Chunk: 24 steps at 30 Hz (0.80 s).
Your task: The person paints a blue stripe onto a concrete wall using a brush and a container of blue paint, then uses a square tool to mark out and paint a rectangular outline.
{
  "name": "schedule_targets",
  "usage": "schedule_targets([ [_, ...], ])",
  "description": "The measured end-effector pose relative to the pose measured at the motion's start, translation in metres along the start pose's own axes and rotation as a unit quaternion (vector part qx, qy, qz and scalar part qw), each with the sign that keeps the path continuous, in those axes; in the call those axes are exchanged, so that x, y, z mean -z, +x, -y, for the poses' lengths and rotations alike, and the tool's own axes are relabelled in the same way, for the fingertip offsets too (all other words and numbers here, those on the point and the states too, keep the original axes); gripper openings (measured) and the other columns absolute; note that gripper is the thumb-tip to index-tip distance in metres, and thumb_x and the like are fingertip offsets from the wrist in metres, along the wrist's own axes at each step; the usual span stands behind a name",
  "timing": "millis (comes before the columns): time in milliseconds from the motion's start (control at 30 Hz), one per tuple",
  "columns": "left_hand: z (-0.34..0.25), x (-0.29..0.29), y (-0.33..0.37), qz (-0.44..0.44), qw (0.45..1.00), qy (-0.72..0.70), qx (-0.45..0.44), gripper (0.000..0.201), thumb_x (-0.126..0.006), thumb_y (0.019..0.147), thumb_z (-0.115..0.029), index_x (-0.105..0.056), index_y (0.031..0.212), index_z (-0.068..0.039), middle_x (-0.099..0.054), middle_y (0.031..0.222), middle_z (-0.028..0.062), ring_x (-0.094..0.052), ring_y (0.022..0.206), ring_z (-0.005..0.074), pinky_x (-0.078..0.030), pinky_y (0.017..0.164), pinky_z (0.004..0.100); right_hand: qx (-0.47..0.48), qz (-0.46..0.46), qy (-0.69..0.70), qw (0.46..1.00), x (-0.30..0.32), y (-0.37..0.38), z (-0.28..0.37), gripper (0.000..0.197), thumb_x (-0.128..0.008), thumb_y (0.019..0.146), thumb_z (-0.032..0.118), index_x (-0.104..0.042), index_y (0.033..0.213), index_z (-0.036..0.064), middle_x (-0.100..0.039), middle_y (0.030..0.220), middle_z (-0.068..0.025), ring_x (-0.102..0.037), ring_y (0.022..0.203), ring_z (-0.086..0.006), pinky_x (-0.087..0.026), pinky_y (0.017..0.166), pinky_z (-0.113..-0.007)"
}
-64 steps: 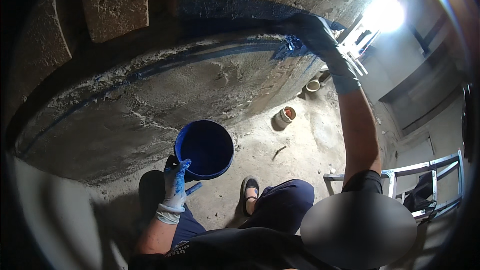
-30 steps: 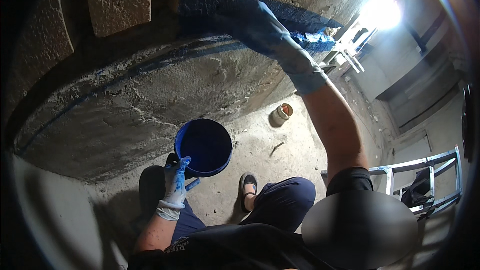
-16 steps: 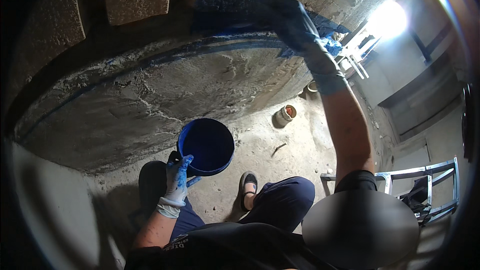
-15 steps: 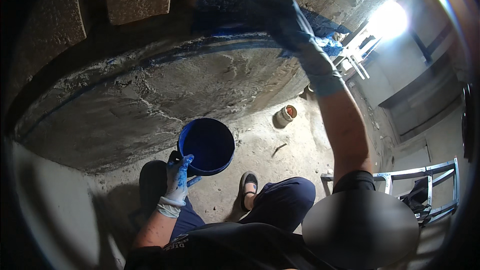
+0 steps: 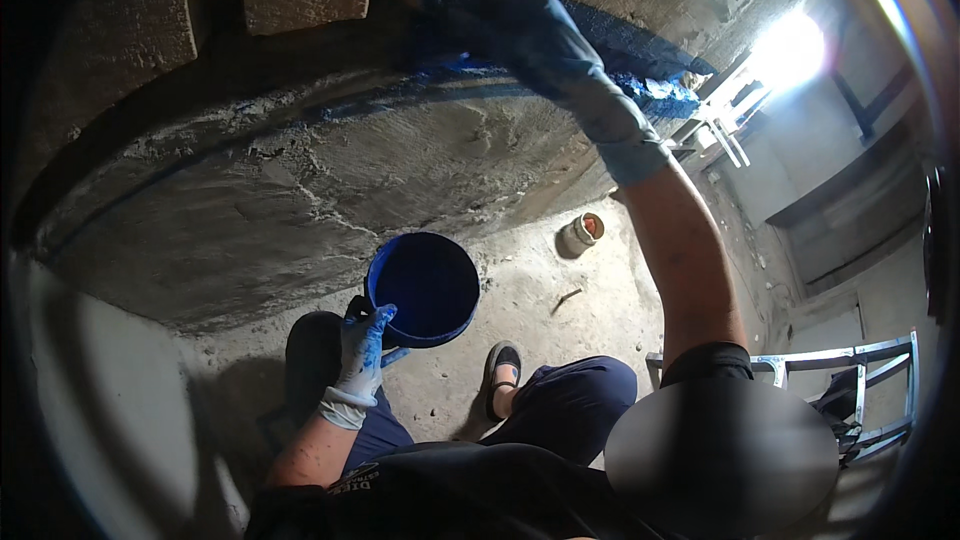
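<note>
My left hand (image 5: 362, 352), in a pale glove smeared with blue, grips the rim of a dark blue paint bucket (image 5: 452, 333) at its near left side. The bucket hangs over the floor with its mouth toward me, its inside coated deep blue. Stretched up to the wall, my gloved right hand (image 5: 555, 50) is at a blue-painted recess (image 5: 635, 40) under the upper masonry. Shadow and motion blur hide its fingers and anything in them. Wet blue shines along the ledge (image 5: 465, 65) beneath it.
A rough grey wall (image 5: 420, 155) curves across in front. On the floor stands a small pot (image 5: 588, 229) with something orange inside; a stick (image 5: 567, 298) lies nearby. A metal ladder (image 5: 840, 355) is at the right. A bright lamp (image 5: 788, 45) glares at upper right.
My right hand has moved left along the blue recess. The bucket, still in my left hand, sits slightly farther right in view, as the whole scene has shifted a little.
</note>
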<state>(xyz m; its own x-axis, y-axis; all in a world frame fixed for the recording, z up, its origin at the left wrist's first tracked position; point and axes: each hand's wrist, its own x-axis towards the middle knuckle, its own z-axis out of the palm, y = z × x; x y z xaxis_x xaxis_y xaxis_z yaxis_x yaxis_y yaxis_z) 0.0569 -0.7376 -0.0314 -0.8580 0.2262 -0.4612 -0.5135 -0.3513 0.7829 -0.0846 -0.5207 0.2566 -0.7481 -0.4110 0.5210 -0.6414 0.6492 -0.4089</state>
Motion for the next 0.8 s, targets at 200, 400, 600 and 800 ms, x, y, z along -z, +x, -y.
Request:
schedule_targets([
  [200, 0.007, 0.002, 0.005, 0.002, 1.000, -0.020, 0.019, 0.018, -0.067, 0.082, -0.025, -0.052, 0.090, -0.022, -0.060, 0.102, 0.0032, -0.062, 0.086, 0.0217, -0.055, 0.067, 0.0421, 0.097, -0.055, -0.021, 0.993, -0.010, 0.003, -0.010, 0.024, -0.065, 0.088, 0.024, -0.068, 0.098, 0.0017, -0.068, 0.082, -0.0065, -0.061, 0.071, -0.0111, -0.050, 0.064, -0.026],
  [400, 0.006, 0.004, 0.001, -0.007, 1.000, 0.003, -0.010, 0.019, -0.068, 0.081, -0.024, -0.054, 0.094, -0.021, -0.061, 0.102, 0.0044, -0.063, 0.088, 0.0230, -0.055, 0.067, 0.0422, -0.011, -0.025, -0.060, 0.998, 0.000, -0.003, -0.027, 0.025, -0.067, 0.087, 0.020, -0.067, 0.101, -0.0006, -0.069, 0.090, -0.0076, -0.062, 0.079, -0.0116, -0.050, 0.071, -0.026],
  [600, 0.007, -0.004, 0.000, 0.015, 1.000, -0.017, -0.011, 0.018, -0.067, 0.082, -0.021, -0.054, 0.093, -0.019, -0.062, 0.101, 0.0053, -0.064, 0.088, 0.0208, -0.056, 0.068, 0.0394, -0.046, -0.037, 0.125, 0.990, 0.032, -0.024, -0.043, 0.031, -0.062, 0.090, 0.018, -0.061, 0.110, -0.0052, -0.068, 0.097, -0.0120, -0.064, 0.085, -0.0161, -0.052, 0.078, -0.029],
  [800, 0.010, -0.013, -0.002, 0.003, 1.000, -0.021, -0.021, 0.014, -0.067, 0.083, -0.019, -0.054, 0.089, -0.019, -0.063, 0.100, 0.0062, -0.064, 0.088, 0.0218, -0.057, 0.067, 0.0395, 0.076, -0.019, 0.139, 0.987, 0.023, -0.025, -0.072, 0.036, -0.060, 0.091, 0.029, -0.063, 0.107, -0.0032, -0.068, 0.090, -0.0122, -0.067, 0.077, -0.0175, -0.056, 0.069, -0.029],
])
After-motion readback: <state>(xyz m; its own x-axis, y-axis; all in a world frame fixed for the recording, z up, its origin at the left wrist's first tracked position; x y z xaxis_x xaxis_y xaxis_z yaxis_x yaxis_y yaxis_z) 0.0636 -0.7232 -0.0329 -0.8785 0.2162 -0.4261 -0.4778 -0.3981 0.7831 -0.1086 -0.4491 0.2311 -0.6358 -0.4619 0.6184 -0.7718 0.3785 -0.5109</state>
